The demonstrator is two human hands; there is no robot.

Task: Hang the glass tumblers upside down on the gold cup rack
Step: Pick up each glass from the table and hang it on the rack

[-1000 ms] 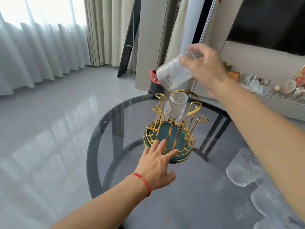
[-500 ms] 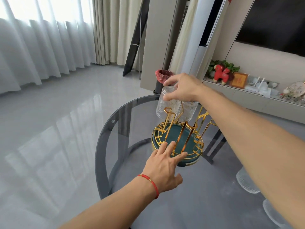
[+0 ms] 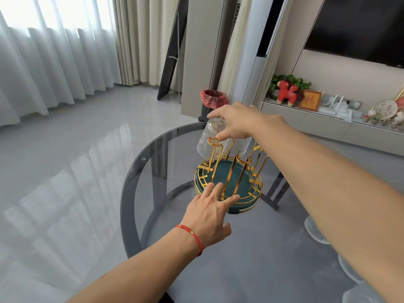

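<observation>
Right fingers [image 3: 220,136] gripping upturned tumbler [image 3: 209,138], left fingers [image 3: 215,189] spread on rack [image 3: 227,182]; glass table [image 3: 240,259]

It was a home, a living room by every sign. Sheer white curtains [image 3: 43,68] and heavier beige drapes [image 3: 140,40] hung to the glossy grey tiled floor [image 3: 65,160]. A large black television screen [image 3: 360,27] was mounted on the wall above a long low pale cabinet [image 3: 323,125], which carried a red toy horse [image 3: 285,92], a leafy green plant [image 3: 290,80], a small framed picture [image 3: 309,102] and other ornaments. A small bin lined with a red bag [image 3: 213,101] stood on the floor beyond a round smoked-glass table [image 3: 140,171].
</observation>
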